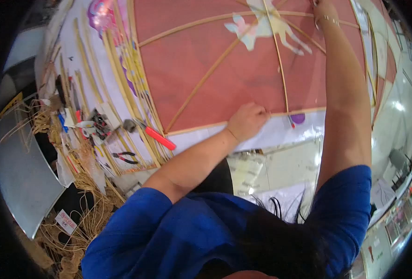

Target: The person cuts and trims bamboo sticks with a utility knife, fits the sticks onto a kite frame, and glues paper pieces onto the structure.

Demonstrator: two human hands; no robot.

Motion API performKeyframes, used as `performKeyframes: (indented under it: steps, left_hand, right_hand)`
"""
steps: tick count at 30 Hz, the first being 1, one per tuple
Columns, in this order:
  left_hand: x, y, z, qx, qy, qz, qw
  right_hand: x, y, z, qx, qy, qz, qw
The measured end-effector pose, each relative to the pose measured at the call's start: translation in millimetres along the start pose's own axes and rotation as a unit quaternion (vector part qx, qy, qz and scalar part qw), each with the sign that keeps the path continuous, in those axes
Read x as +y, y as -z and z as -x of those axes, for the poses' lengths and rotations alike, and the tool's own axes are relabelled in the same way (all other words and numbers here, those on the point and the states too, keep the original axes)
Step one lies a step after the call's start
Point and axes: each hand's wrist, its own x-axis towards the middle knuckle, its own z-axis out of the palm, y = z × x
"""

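A large dark-red sheet lies before me, braced by thin bamboo strips that cross and curve over it. White animal-shaped cut-outs sit near its upper middle. My left hand is closed at the sheet's near edge, its fingertips at the bamboo edge strip. What it pinches, if anything, is hidden. My right hand, with a bracelet at the wrist, reaches to the far part of the sheet; its fingers are partly cut off by the picture's top edge. A thin stick with a red tip crosses the near edge.
Left of the sheet lie loose bamboo strips, red-and-black pliers and a red-handled tool. Bundled cords hang at the lower left, beside a grey panel. A pale tiled floor shows below the sheet.
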Motion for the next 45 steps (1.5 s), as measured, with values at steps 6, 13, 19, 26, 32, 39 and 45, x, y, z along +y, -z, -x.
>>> performKeyframes:
  steps: [6, 13, 19, 26, 32, 39, 45]
  left_hand:
    - [-1.2, 1.2, -2.1, 0.017, 0.011, 0.010, 1.000]
    - [1.2, 2.8, -4.8, 0.023, 0.015, 0.021, 0.999]
    - [1.9, 2.7, -7.6, 0.008, -0.002, 0.010, 1.000]
    - [6.9, 8.4, -10.8, -0.011, -0.003, 0.001, 1.000]
    - [7.8, 11.5, -12.9, -0.001, 0.005, 0.007, 1.000]
    - [4.4, 7.2, -8.8, 0.009, 0.004, 0.014, 1.000]
    - [7.0, 9.6, -6.3, 0.011, 0.019, 0.018, 1.000]
  right_hand:
    - [20.7, 58.2, 63.9, -0.039, -0.051, -0.091, 0.994]
    - [-19.2, 16.8, 421.3, 0.013, -0.374, -0.755, 0.539]
    - [-58.2, -9.8, 452.3, 0.098, -0.470, -0.768, 0.424]
    - [-61.1, -12.2, 439.6, 0.092, -0.495, -0.760, 0.412]
    - [-61.5, -9.7, 436.3, 0.067, -0.505, -0.780, 0.363]
    - [-70.7, -12.6, 432.8, 0.068, -0.498, -0.802, 0.322]
    - [-76.8, -9.0, 433.8, 0.085, -0.489, -0.797, 0.343]
